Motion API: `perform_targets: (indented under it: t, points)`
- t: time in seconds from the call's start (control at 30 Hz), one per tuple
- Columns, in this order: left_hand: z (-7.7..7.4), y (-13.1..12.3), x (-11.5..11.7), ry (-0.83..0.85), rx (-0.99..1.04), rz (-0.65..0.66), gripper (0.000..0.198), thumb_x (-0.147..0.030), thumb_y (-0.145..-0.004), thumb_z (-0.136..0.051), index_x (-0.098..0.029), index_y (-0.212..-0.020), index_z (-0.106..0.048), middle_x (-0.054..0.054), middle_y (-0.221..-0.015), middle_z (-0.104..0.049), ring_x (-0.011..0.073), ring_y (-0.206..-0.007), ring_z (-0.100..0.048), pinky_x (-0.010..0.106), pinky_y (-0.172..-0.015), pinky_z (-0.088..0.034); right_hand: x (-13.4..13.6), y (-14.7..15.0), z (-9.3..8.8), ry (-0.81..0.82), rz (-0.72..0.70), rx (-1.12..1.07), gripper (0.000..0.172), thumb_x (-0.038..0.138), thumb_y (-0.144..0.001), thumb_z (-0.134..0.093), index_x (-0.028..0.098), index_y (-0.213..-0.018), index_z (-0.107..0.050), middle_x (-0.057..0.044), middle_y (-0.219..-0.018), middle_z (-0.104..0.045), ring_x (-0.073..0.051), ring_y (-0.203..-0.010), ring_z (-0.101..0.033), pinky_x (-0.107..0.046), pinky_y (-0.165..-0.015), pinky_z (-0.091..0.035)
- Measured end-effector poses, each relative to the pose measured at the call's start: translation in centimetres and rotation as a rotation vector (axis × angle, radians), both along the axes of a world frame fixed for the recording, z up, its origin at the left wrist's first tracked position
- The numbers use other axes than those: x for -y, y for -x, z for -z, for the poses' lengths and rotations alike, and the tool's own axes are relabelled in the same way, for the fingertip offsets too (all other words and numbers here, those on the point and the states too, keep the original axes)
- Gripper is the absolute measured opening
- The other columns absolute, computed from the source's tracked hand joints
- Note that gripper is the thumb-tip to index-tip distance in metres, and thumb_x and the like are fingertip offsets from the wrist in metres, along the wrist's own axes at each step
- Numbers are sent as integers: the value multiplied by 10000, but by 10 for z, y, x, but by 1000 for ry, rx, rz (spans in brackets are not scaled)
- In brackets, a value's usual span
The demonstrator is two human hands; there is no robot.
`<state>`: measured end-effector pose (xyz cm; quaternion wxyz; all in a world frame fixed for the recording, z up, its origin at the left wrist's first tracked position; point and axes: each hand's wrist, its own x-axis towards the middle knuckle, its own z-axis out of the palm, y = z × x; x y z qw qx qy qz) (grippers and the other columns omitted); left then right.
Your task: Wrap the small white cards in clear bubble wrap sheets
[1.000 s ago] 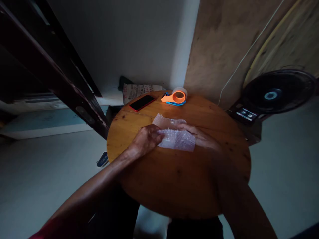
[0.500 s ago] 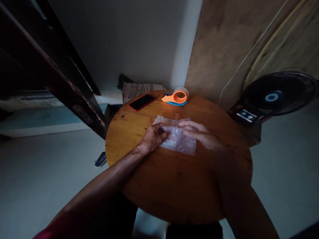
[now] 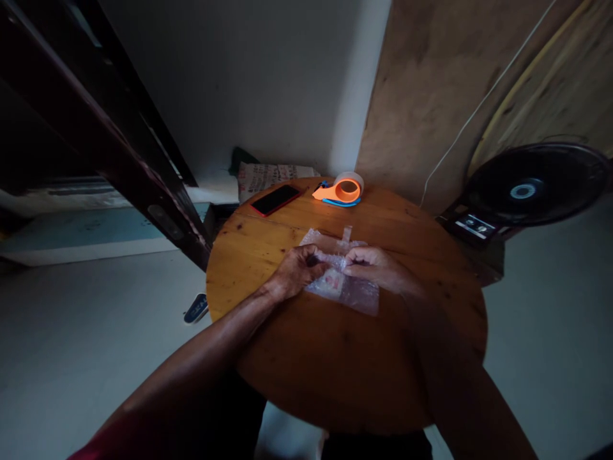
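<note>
The left grip (image 3: 294, 271) and right grip (image 3: 377, 266) are each clamped on the bubble wrap (image 3: 361, 297), which lies between and beneath them on the surface (image 3: 345, 364). Beyond both grips rests the tape dispenser (image 3: 330, 191); beyond the left grip, the phone (image 3: 275, 199).

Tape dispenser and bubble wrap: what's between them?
In the head view, bare table and a clear strip, apparently tape, sticking out past the far edge of the bubble wrap, short of the tape dispenser.

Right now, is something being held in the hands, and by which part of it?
Yes, the bubble wrap. The left hand and the right hand both pinch it along a raised edge near its middle.
</note>
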<state>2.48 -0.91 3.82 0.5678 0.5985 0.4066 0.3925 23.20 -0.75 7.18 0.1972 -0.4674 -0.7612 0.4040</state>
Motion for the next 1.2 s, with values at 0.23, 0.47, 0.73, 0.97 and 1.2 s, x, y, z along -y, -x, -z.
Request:
perform_targets:
  t: [0.23,0.47,0.73,0.97,1.2]
  points:
    - [1,2,-1,6,-64,2,153,-210,-683,-650,-152,-745,-523,-44,-640,-486,57,-547,-399,190,-508,-315,0,-3,2,-21,23,-2,143,323,-804,-578,191,-756,-604,-11,-781,-617,-154,-730,-565,-281,-672,-425]
    - [-9,1,1,36,-97,-9,115,-150,-683,-608,-149,-751,-515,-41,-655,-486,67,-576,-416,195,-534,-336,1,-1,7,-150,116,-88,156,328,-797,-599,187,-855,-633,-16,-808,-638,-158,-730,-576,-282,-662,-434]
    - [-7,4,0,-37,-166,24,108,-163,-711,-601,-138,-803,-549,-35,-671,-485,69,-592,-412,195,-537,-335,11,10,-5,-335,42,-87,105,277,-826,-594,214,-868,-667,-51,-971,-646,-186,-885,-602,-308,-749,-478]
    - [-3,3,-1,-70,-185,19,112,-175,-718,-602,-140,-814,-555,-30,-686,-508,73,-608,-440,191,-551,-350,6,8,5,-242,15,60,167,256,-822,-589,202,-964,-658,-44,-923,-667,-178,-832,-599,-295,-721,-467]
    - [-10,16,5,-206,-167,-28,201,-331,-772,-643,-135,-755,-603,-25,-650,-543,68,-573,-444,188,-539,-346,15,1,-13,-110,-23,-42,223,378,-856,-593,181,-919,-677,-49,-879,-676,-164,-773,-610,-276,-668,-466]
